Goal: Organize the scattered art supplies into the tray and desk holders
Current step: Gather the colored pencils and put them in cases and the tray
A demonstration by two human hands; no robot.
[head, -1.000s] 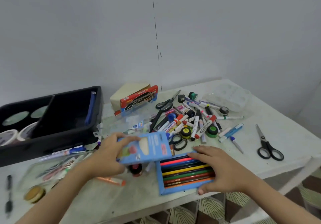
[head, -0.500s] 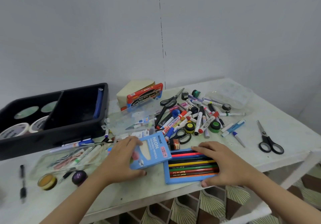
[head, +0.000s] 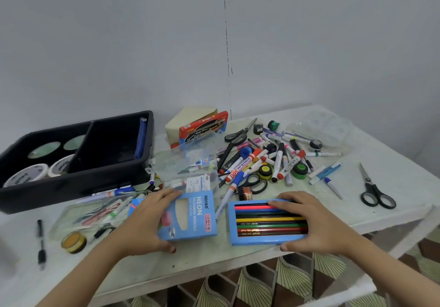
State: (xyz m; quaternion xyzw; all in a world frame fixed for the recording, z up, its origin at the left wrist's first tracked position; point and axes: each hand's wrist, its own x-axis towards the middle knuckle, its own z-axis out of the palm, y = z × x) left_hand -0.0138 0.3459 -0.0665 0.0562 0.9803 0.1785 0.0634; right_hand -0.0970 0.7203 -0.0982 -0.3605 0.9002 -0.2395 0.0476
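The left hand (head: 145,221) has lowered its gripped blue sleeve (head: 190,214) onto the desk (head: 214,255) beside the pencil box (head: 257,242). The right hand (head: 312,223) clasps that box; re-sleeving looks next.

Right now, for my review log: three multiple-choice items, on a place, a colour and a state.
1. Where do the lone scissors lie? A) in a bin B) on the table, right of the markers C) in a hand
2. The sleeve in the left hand is: A) red B) blue C) green
3. The pencil tray held by the right hand is: A) sleeved B) empty C) open, full
1 B, apart at the right; 2 B, blue card; 3 C, pencils lie bare.
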